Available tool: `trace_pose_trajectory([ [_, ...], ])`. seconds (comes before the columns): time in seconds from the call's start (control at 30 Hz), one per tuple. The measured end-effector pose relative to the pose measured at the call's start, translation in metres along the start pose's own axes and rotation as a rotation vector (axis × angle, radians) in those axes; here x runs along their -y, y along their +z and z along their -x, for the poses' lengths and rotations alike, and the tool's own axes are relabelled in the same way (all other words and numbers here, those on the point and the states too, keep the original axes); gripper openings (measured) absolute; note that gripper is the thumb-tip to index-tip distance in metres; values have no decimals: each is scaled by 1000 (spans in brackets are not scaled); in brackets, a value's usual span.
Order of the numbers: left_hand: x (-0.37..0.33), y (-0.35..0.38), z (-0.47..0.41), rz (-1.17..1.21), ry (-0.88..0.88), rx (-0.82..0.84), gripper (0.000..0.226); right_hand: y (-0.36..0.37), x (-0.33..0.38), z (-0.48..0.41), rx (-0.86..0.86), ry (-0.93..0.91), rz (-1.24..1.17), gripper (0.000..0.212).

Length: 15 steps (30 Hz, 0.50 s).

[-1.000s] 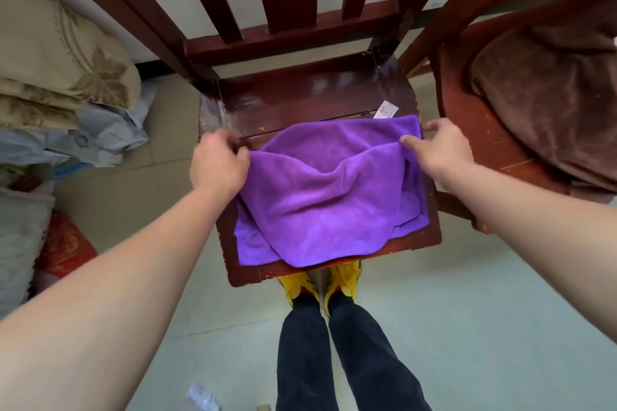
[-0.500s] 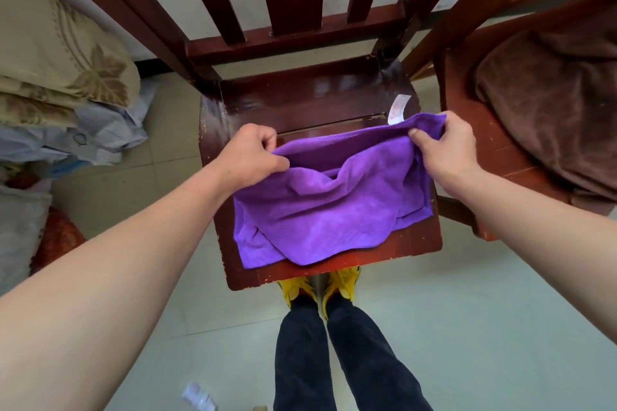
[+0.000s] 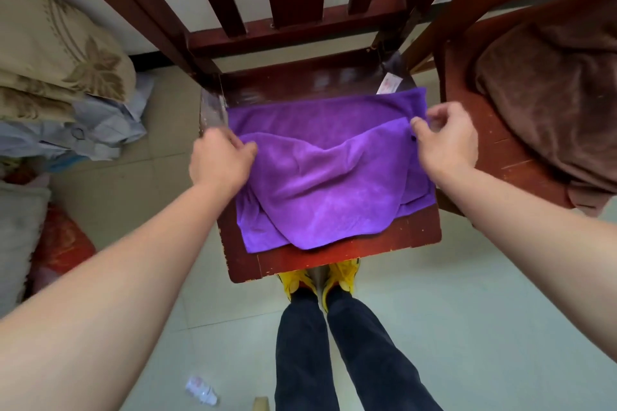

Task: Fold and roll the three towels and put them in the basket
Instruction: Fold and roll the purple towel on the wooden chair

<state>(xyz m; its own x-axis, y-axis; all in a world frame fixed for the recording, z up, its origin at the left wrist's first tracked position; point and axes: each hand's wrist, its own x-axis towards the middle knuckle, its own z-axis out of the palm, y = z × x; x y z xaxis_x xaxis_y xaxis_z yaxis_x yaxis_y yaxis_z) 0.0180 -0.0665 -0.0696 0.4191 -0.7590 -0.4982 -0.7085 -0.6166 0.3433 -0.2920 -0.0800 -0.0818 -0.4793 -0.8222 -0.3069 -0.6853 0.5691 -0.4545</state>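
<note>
Purple towel (image 3: 320, 177): half-folded on chair seat (image 3: 334, 260), top layer slack between the fingers; left hand (image 3: 220, 160) pinches its left corner, right hand (image 3: 447, 140) its right; brown towel (image 3: 551, 93) beyond right fingers, unfolded; rolling undone; basket unseen.

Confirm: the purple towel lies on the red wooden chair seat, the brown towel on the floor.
One error: the head view shows the brown fuzzy towel on a second wooden chair, not the floor. The purple towel does lie on the red wooden chair seat.
</note>
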Motion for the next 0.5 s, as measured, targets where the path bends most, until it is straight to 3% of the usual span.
trace_pose_trajectory([
  [0.07, 15, 20, 27, -42, -126, 179, 47, -1, -13, 23, 164, 117, 15, 35],
  [0.13, 30, 36, 52, 6, -299, 261, 59, 1, -27, 45, 348, 212, 109, 48],
  [0.23, 41, 54, 79, 318, -480, 171, 34, 5, -37, 62, 344, 218, 35, 32],
  [0.33, 42, 59, 83, 493, -472, 123, 27, 5, -28, 63, 291, 284, -272, 28],
  [0.5, 12, 37, 72, 922, -568, 157, 20, -12, 1, 56, 407, 626, -725, 7],
])
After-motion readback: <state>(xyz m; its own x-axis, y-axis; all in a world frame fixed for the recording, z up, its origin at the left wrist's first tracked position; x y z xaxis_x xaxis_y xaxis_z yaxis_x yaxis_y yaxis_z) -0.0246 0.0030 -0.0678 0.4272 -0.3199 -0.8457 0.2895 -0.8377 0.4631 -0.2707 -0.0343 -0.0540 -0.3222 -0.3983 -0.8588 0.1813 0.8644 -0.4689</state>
